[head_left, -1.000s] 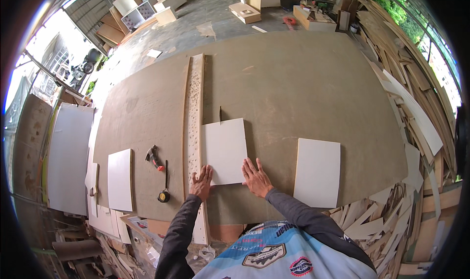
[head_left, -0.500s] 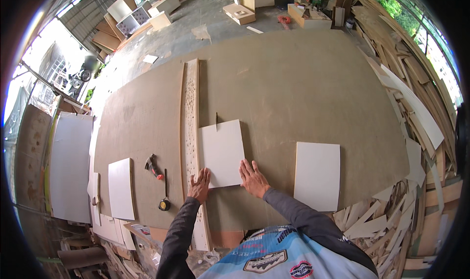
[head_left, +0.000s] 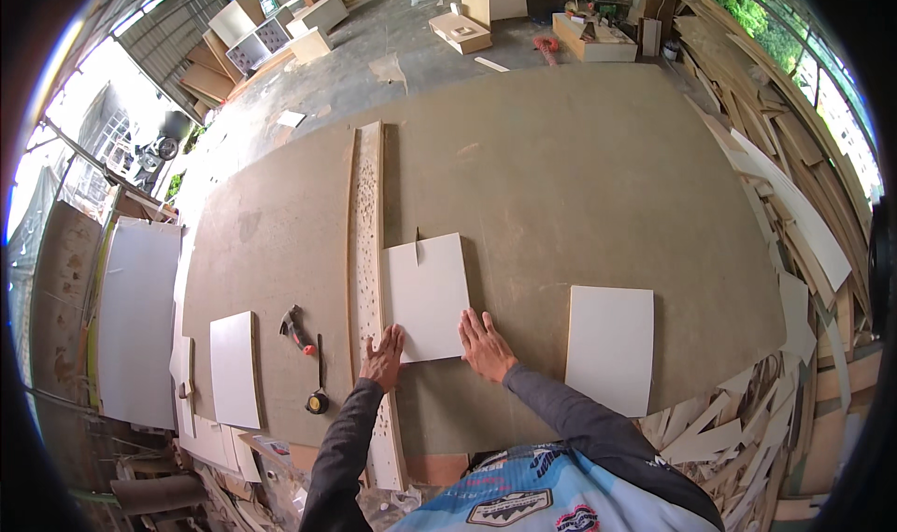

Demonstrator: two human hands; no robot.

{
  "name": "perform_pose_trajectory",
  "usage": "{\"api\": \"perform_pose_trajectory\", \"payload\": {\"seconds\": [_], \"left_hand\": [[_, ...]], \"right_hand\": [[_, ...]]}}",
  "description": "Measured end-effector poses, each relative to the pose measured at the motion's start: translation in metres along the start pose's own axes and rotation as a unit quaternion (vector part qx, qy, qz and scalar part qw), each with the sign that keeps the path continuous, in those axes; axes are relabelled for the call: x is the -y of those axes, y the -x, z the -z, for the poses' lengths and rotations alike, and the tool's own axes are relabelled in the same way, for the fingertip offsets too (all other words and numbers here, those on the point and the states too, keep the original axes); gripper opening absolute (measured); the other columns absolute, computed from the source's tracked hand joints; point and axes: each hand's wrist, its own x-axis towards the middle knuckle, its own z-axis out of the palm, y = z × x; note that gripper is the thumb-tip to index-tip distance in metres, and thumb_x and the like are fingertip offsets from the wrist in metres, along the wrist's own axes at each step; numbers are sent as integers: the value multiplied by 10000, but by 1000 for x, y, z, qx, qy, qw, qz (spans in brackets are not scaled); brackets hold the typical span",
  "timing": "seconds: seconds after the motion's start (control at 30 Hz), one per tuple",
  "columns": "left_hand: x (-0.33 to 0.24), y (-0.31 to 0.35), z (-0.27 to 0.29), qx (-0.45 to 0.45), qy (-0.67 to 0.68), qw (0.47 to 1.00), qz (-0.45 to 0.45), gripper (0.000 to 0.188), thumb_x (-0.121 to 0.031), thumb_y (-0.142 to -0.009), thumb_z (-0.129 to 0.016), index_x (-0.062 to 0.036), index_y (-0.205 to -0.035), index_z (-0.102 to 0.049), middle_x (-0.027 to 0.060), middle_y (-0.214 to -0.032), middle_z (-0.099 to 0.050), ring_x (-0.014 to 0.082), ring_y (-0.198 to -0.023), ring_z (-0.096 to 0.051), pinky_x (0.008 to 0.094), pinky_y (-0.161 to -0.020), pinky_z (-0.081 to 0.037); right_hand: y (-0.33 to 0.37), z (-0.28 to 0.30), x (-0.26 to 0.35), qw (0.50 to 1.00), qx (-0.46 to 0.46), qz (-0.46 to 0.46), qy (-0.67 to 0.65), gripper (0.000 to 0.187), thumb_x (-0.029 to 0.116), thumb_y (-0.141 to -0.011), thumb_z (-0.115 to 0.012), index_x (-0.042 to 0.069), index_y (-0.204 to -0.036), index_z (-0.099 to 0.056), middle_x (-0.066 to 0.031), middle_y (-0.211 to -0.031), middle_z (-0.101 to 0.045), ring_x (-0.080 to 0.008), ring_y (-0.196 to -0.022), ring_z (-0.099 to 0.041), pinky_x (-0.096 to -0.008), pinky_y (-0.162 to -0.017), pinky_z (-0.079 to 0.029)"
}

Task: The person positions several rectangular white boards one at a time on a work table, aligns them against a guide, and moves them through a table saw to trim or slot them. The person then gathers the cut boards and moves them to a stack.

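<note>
White board [head_left: 427, 298], lying between the two sets of fingers. Left hand [head_left: 381, 361]: fingers extended, unclenched, over the plank [head_left: 369, 224] at the board's near left corner. Right hand [head_left: 486, 348]: fingers straight, unclenched, along the board's right edge. Hammer [head_left: 295, 329], left of the left fingers.

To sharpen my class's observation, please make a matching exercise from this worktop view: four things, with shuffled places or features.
1. Claw hammer
2. Tape measure
3. Central white panel
4. Long speckled plank

A. Along the central panel's left edge
B. Red at the handle end
C. Between left hand and right hand
D. Rounded dark case

Pairs: 1-B; 2-D; 3-C; 4-A
</note>
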Motion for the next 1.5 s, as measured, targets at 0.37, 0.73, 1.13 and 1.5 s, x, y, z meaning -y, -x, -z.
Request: {"api": "perform_pose_trajectory", "payload": {"seconds": [0.37,0.73,1.13,1.5], "left_hand": [[13,-20,9,-14,-3,1000,8,859,-365,-967,-645,-75,-1645,-205,98,-1733,-180,236,-1604,-152,676,-1205,-215],[23,-47,33,20,-8,1000,15,887,-389,-960,-656,-86,-1650,-188,71,-1741,-155,225,-1606,-137,645,-1226,-217],[37,-71,41,2,-14,1000,8,905,-367,-940,-690,-96,-1649,-199,77,-1736,-173,224,-1601,-158,632,-1229,-237],[42,-93,49,10,-41,999,12,890,-377,-956,-670,-78,-1649,-197,86,-1736,-168,239,-1600,-160,597,-1243,-242]], "right_hand": [[-22,0,-13,1000,4,-3,20,760,468,-1017,-525,-80,-1528,-400,-281,-1638,-318,-428,-1558,-218,-605,-1246,-218],[-43,-3,-30,999,13,-16,45,761,472,-1030,-497,-76,-1544,-374,-272,-1649,-302,-417,-1564,-211,-605,-1251,-203],[-67,-14,-45,997,-3,-22,68,734,464,-1027,-486,-44,-1550,-395,-244,-1649,-329,-405,-1555,-248,-598,-1254,-205],[-86,-13,-61,999,-12,-30,23,682,403,-1033,-464,-49,-1541,-407,-245,-1636,-356,-404,-1548,-270,-606,-1251,-204]]}}
